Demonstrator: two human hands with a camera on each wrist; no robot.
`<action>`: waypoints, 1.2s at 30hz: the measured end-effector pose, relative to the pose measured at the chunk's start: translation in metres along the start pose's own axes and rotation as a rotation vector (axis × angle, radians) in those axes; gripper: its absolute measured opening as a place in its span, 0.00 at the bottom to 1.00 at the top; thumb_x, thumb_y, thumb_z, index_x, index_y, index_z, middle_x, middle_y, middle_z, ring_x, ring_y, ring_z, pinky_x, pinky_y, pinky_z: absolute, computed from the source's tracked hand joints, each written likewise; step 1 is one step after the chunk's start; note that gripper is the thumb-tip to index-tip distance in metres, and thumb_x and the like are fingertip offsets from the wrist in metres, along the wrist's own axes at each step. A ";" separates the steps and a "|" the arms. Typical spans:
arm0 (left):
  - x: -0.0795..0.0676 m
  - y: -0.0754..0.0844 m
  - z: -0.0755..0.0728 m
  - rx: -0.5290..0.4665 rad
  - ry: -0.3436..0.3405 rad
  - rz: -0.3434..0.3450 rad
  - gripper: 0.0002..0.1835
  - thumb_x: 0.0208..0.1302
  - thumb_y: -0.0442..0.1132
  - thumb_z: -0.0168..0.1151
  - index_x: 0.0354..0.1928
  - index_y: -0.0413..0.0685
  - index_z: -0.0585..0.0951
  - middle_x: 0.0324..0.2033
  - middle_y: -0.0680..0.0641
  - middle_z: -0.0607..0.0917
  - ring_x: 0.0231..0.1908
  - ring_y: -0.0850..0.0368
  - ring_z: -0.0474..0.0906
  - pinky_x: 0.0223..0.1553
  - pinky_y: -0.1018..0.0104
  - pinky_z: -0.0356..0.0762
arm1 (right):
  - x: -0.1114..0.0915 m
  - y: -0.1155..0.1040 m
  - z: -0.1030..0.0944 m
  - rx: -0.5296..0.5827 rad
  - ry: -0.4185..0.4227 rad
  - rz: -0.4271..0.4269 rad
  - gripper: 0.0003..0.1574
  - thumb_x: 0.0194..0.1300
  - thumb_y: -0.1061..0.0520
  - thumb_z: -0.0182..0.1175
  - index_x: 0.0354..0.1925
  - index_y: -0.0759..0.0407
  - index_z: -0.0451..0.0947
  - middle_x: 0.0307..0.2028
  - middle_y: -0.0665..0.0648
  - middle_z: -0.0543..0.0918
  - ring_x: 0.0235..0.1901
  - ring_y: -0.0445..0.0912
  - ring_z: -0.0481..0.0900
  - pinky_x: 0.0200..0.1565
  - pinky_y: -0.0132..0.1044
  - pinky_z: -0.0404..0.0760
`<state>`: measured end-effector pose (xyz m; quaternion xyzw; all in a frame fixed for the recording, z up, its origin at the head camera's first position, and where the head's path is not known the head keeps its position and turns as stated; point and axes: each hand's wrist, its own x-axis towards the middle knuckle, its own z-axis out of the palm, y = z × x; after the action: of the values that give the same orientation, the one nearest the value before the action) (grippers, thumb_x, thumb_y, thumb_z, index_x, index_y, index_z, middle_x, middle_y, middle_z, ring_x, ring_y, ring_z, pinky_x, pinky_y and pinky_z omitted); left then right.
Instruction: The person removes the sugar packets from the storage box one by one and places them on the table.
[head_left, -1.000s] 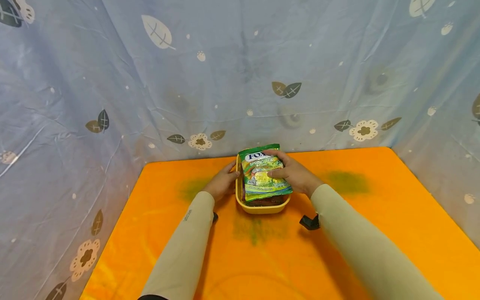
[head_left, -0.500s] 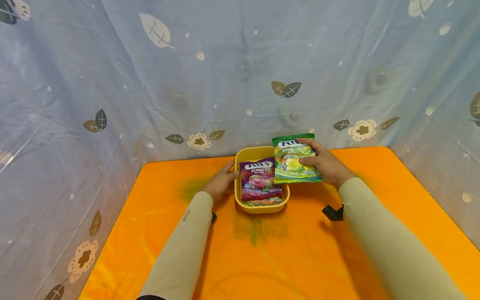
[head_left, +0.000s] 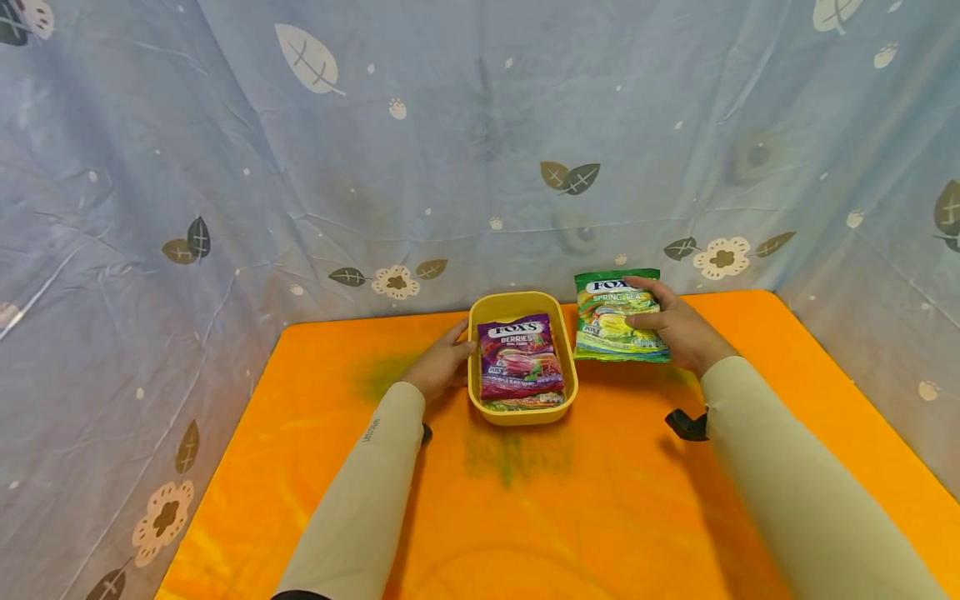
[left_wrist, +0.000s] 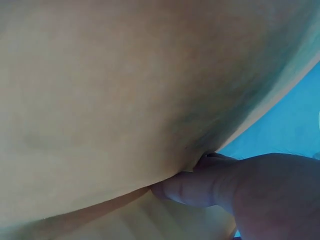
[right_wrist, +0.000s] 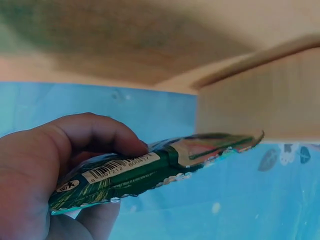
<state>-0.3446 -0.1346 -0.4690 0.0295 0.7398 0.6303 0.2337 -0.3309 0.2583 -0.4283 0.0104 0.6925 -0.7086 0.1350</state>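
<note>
1. Head view: the yellow tub (head_left: 522,419) sits on the orange table (head_left: 510,525), near its back edge, with the purple bag (head_left: 517,358) lying inside, face up, marked FOX'S BERRIES. Under it, at the near end, a strip of the lower bag (head_left: 525,402) shows.
2. Same view: the right hand (head_left: 678,329) grips the green bag (head_left: 603,321) by its right side. The bag is outside the tub, just beside its right wall, its FOX'S SPRING TEA front readable. The left hand (head_left: 442,362) touches the tub's left side, thumb at the rim. Pale sleeves (head_left: 360,500) cover both forearms, and a patterned curtain (head_left: 480,125) hangs behind.
3. Left wrist view: a close, dim look from low down at the left hand's digits against the tub wall, which the head view mostly hides. Whether they clench the wall, I cannot tell. Neither the purple bag nor its lettering can be made out from this angle.
4. Right wrist view: the green bag appears almost edge-on, with a barcode (right_wrist: 122,167) that the head view does not show. Digits lie on both faces, pinching it, and blue curtain shows between bag and table.
</note>
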 end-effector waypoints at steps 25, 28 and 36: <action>0.003 -0.003 0.002 -0.055 -0.029 0.036 0.30 0.75 0.48 0.46 0.74 0.73 0.52 0.59 0.48 0.73 0.50 0.50 0.78 0.47 0.55 0.78 | 0.006 0.037 -0.012 -0.290 -0.032 0.088 0.44 0.67 0.60 0.58 0.73 0.37 0.52 0.62 0.66 0.60 0.39 0.55 0.78 0.40 0.45 0.82; 0.002 -0.002 0.003 -0.047 -0.021 0.028 0.30 0.75 0.48 0.46 0.74 0.72 0.52 0.60 0.48 0.72 0.50 0.50 0.78 0.48 0.55 0.78 | 0.006 0.037 -0.013 -0.323 -0.028 0.087 0.44 0.67 0.59 0.59 0.73 0.38 0.51 0.63 0.66 0.58 0.40 0.56 0.77 0.40 0.44 0.81; -0.002 0.000 0.004 -0.067 -0.030 0.022 0.30 0.75 0.47 0.45 0.75 0.71 0.50 0.60 0.47 0.72 0.50 0.49 0.78 0.49 0.52 0.77 | 0.004 0.035 -0.012 -0.425 -0.030 0.075 0.45 0.65 0.54 0.61 0.74 0.41 0.52 0.66 0.65 0.56 0.46 0.58 0.72 0.44 0.43 0.76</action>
<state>-0.3415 -0.1318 -0.4685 0.0392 0.7141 0.6569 0.2387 -0.3298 0.2696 -0.4637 -0.0031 0.8234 -0.5412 0.1707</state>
